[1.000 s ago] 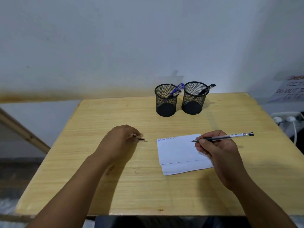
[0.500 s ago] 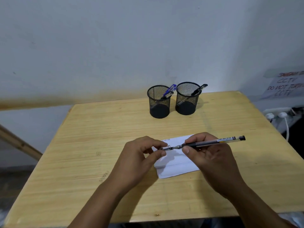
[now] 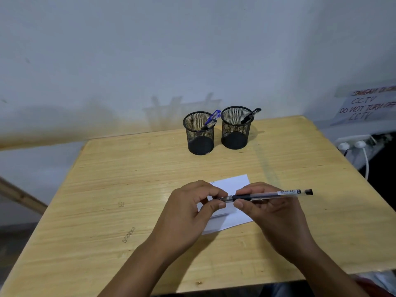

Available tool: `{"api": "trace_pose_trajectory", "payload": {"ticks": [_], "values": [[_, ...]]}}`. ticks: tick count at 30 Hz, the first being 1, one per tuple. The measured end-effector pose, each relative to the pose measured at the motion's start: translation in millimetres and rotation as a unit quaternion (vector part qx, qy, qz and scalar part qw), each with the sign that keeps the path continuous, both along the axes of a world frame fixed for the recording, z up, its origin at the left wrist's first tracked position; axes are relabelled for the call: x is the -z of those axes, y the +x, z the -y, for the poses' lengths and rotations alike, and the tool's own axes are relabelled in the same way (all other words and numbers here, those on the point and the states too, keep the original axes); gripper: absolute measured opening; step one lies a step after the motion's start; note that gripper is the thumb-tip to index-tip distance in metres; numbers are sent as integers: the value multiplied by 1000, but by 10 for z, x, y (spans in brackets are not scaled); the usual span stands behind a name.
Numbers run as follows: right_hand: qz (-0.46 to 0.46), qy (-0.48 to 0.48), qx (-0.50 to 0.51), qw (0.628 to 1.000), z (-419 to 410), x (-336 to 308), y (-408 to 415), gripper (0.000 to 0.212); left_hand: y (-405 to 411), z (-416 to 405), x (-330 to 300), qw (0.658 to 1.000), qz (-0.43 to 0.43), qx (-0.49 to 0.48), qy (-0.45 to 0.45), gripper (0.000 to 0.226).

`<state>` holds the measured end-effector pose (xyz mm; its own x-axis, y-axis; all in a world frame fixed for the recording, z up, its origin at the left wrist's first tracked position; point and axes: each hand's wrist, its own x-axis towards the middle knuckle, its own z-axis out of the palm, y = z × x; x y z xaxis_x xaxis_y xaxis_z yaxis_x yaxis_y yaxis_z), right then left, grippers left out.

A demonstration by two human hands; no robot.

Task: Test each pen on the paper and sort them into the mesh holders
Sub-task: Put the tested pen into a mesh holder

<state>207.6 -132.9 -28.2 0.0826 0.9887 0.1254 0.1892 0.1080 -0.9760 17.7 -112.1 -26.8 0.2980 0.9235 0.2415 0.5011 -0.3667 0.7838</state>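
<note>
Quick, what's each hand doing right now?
Left hand: fingers pinched at the tip end of the pen, over the paper.
Right hand: closed on the pen's barrel.

My surface (image 3: 107,189): pale wood, grain showing, set against a white wall (image 3: 150,50) stained brown along its base. To my right, a handwritten CCTV notice (image 3: 366,107) above white plugs (image 3: 351,145).
</note>
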Motion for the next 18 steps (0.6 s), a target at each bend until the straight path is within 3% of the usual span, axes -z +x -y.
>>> {"api": "trace_pose_trajectory", "payload": {"ticks": [7, 10, 12, 14, 18], "values": [[-28, -5, 17, 999, 41, 56, 25, 23, 136, 42, 87, 999, -6, -17, 42, 13], [30, -4, 1, 1000, 2, 89, 44, 37, 174, -14, 101, 1000, -14, -9, 11, 16], [42, -13, 1, 999, -59, 82, 69, 28, 234, -71, 97, 999, -3, -19, -26, 18], [-1, -7, 28, 1000, -142, 31, 107, 21, 327, -125, 74, 996, 46, -30, -66, 15], [-77, 31, 91, 992, -377, -114, 248, 37, 479, -337, 78, 987, 108, -39, -112, 22]]}}
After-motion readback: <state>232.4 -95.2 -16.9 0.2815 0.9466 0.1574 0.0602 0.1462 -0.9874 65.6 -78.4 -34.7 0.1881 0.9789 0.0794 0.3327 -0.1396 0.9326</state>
